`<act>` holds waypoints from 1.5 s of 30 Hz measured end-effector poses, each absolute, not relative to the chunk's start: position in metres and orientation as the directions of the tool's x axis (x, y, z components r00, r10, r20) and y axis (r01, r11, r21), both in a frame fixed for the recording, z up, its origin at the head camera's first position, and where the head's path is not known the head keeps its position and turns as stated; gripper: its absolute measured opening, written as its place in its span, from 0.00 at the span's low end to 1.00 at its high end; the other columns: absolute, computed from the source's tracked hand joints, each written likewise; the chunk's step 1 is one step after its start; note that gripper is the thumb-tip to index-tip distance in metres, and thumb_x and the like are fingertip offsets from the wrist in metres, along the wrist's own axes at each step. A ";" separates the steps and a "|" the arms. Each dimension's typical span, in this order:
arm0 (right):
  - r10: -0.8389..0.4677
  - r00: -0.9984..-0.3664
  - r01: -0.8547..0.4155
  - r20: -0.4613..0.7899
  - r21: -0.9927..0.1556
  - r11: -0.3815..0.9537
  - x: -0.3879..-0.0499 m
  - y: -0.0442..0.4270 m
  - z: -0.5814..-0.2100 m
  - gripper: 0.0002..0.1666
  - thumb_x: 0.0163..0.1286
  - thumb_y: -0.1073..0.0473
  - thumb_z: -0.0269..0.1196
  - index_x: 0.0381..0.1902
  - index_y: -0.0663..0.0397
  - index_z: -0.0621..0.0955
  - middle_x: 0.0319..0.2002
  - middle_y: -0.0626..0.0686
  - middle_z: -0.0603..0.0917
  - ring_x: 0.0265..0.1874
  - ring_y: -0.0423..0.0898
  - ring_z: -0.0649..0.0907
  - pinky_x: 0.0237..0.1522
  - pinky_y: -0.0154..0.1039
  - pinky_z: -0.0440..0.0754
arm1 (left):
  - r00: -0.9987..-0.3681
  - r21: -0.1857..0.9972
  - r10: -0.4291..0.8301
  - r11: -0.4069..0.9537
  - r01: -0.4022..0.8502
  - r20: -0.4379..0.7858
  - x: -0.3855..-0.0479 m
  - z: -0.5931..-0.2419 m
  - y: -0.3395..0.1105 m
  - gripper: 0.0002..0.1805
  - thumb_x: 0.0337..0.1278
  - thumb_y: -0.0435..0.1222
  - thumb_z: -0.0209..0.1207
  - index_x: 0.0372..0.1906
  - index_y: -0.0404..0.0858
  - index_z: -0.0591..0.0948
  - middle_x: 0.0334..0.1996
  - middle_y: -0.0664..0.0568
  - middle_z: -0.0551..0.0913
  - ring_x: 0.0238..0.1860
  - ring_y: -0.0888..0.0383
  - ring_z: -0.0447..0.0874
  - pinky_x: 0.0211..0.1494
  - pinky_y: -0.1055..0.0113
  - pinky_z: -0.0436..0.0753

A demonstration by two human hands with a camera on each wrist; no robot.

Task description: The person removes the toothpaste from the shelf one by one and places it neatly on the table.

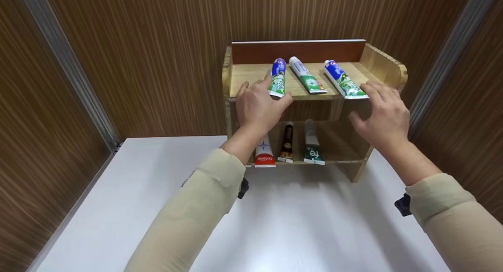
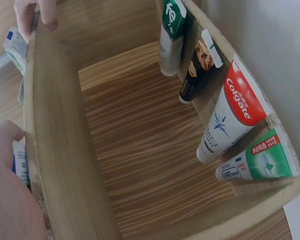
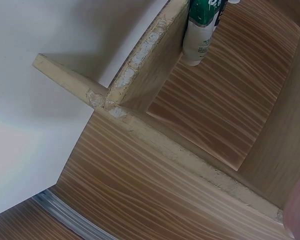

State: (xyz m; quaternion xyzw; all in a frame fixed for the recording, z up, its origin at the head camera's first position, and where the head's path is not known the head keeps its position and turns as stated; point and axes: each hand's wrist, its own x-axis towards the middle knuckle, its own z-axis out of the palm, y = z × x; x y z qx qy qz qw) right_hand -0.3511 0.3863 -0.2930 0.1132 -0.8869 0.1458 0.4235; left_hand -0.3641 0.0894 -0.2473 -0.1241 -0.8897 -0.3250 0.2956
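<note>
My left hand point(image 1: 259, 107) is at the upper shelf's front left, index finger beside a blue-and-green toothpaste tube point(image 1: 278, 77) and thumb near its crimped end. My right hand point(image 1: 385, 114) has its fingertips at the crimped end of another blue-and-green toothpaste tube point(image 1: 346, 80); its thumb stands apart, lower down. Between these tubes lies a white-and-green toothpaste tube point(image 1: 308, 76). On the lower shelf are a red-and-white Colgate tube point(image 1: 264, 154), a black tube point(image 1: 287, 142), a dark green-and-white tube point(image 1: 313, 148) and, in the left wrist view, a green-and-white tube point(image 2: 260, 162).
The two-tier wooden rack point(image 1: 393, 65) has raised sides and a back rail, and stands on a white tabletop point(image 1: 157, 177). Wood-grain panels point(image 1: 157, 59) enclose it behind and at both sides. My left forearm covers the lower shelf's left end in the head view.
</note>
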 end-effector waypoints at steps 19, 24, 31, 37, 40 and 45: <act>-0.078 -0.616 -0.328 0.784 -0.166 0.930 -0.350 0.387 -0.288 0.36 0.63 0.56 0.72 0.68 0.59 0.79 0.68 0.62 0.81 0.70 0.63 0.77 0.79 0.53 0.64 | -0.633 0.428 0.148 0.619 0.659 0.760 -0.331 -0.262 0.054 0.34 0.61 0.44 0.71 0.71 0.35 0.80 0.59 0.45 0.88 0.49 0.52 0.89 0.48 0.65 0.88; -0.073 -0.618 -0.327 0.783 -0.171 0.930 -0.349 0.387 -0.286 0.36 0.62 0.55 0.72 0.68 0.59 0.79 0.68 0.62 0.81 0.70 0.63 0.76 0.79 0.54 0.64 | -0.568 0.368 0.174 0.604 0.707 0.804 -0.321 -0.264 0.046 0.33 0.61 0.44 0.71 0.69 0.34 0.81 0.63 0.46 0.85 0.62 0.49 0.86 0.64 0.62 0.83; -0.084 -0.606 -0.341 0.791 -0.163 0.926 -0.349 0.385 -0.287 0.36 0.61 0.56 0.73 0.67 0.60 0.80 0.67 0.62 0.81 0.69 0.63 0.77 0.78 0.53 0.65 | -0.484 0.302 0.195 0.573 0.762 0.853 -0.306 -0.266 0.027 0.33 0.60 0.43 0.73 0.68 0.32 0.82 0.62 0.44 0.86 0.64 0.47 0.85 0.66 0.60 0.81; -0.080 -0.605 -0.341 0.793 -0.166 0.925 -0.348 0.384 -0.286 0.35 0.62 0.56 0.72 0.68 0.60 0.80 0.67 0.62 0.82 0.70 0.62 0.77 0.79 0.53 0.64 | -0.426 0.242 0.199 0.586 0.774 0.882 -0.300 -0.262 0.008 0.33 0.60 0.41 0.74 0.67 0.31 0.82 0.62 0.41 0.85 0.63 0.46 0.85 0.71 0.60 0.77; -0.080 -0.609 -0.340 0.789 -0.168 0.925 -0.347 0.384 -0.286 0.36 0.62 0.56 0.72 0.68 0.60 0.80 0.67 0.62 0.81 0.70 0.62 0.77 0.79 0.53 0.64 | -0.391 0.208 0.196 0.594 0.777 0.899 -0.297 -0.260 -0.003 0.32 0.60 0.40 0.74 0.67 0.30 0.82 0.62 0.40 0.85 0.63 0.46 0.85 0.73 0.61 0.74; -0.080 -0.611 -0.337 0.788 -0.168 0.926 -0.346 0.384 -0.286 0.36 0.63 0.56 0.72 0.68 0.60 0.80 0.67 0.62 0.81 0.70 0.63 0.77 0.79 0.53 0.64 | -0.316 0.151 0.188 0.589 0.794 0.930 -0.291 -0.256 -0.020 0.32 0.59 0.38 0.75 0.65 0.28 0.82 0.61 0.38 0.85 0.65 0.46 0.84 0.74 0.61 0.74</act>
